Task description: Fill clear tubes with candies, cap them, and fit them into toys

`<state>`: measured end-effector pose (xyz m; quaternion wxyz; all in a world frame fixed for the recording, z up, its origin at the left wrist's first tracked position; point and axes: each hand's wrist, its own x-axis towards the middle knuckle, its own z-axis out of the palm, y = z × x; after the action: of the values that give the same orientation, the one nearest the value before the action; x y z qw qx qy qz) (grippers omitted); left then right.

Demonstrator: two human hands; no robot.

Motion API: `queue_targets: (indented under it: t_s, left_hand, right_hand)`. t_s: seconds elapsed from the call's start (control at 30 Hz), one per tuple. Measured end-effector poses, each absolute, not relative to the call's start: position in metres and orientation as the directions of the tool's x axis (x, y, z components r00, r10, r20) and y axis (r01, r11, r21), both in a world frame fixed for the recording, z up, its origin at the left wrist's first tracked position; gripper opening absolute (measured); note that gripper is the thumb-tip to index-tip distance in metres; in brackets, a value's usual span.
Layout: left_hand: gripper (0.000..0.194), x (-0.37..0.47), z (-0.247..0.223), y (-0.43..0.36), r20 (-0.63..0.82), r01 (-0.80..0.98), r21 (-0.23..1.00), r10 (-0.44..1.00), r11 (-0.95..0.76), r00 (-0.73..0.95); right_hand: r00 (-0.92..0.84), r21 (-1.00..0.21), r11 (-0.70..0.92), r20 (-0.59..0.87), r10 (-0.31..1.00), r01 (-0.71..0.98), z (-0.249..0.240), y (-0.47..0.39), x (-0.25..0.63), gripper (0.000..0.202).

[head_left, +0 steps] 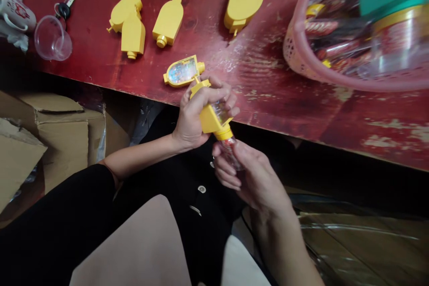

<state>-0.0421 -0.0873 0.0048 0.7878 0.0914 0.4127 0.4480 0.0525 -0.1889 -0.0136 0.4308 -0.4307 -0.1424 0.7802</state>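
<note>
My left hand [197, 114] is wrapped round a yellow plastic case [209, 118] with a clear front, held over the table's front edge. Below it, my right hand [250, 172] grips a clear tube [231, 152] with red print. The tube's top meets the yellow neck of the case; whether it is screwed in or only touching I cannot tell. Just beyond my left hand, a similar yellow case [182, 71] lies on the table, its clear window facing up and colourful bits showing inside.
More yellow cases [169, 20] lie face down on the worn red table [204, 13], one farther right [246, 2]. A pink basket [295, 49] at the right holds printed tubes and a green-topped jar [395, 31]. At left are a plastic cup [50, 38], keys [63, 10] and a mug [16, 11]. Cardboard boxes [63, 138] stand below.
</note>
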Motion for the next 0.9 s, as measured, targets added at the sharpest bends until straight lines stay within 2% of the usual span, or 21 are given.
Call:
queue_targets:
  t_s: [0.1,0.17,0.47,0.57,0.7,0.77,0.9]
  left_hand:
    - [0.021,-0.044,0.011,-0.087,-0.549,-0.625,0.501,0.778,0.599,0.306]
    - [0.023,-0.046,0.015,-0.087,-0.542,-0.624,0.475,0.765,0.621,0.348]
    - [0.026,-0.046,0.019,-0.078,-0.430,-0.655,0.449,0.789,0.608,0.438]
    - [0.024,-0.045,0.012,-0.073,-0.402,-0.656,0.460,0.799,0.599,0.447]
    - [0.025,-0.047,0.004,-0.070,-0.353,-0.679,0.486,0.834,0.550,0.424]
    - [0.027,-0.049,0.004,-0.069,-0.325,-0.675,0.479,0.827,0.562,0.458]
    - [0.030,-0.052,0.007,-0.068,-0.323,-0.653,0.447,0.791,0.611,0.519]
  right_hand:
    - [-0.178,-0.697,-0.525,-0.509,0.842,-0.489,-0.011,-0.189,0.049,0.045]
    - [-0.145,-0.716,-0.482,-0.480,0.865,-0.505,-0.010,-0.189,0.044,0.042]
    - [-0.268,-0.607,-0.487,-0.418,0.868,-0.628,-0.012,-0.182,0.043,0.038]
    - [-0.231,-0.652,-0.486,-0.440,0.868,-0.582,-0.011,-0.181,0.045,0.038]
    - [-0.097,-0.747,-0.466,-0.481,0.871,-0.474,-0.010,-0.182,0.041,0.034]
    - [-0.111,-0.729,-0.460,-0.474,0.874,-0.506,-0.011,-0.183,0.038,0.034]
    - [-0.240,-0.620,-0.483,-0.436,0.867,-0.619,-0.010,-0.183,0.037,0.032]
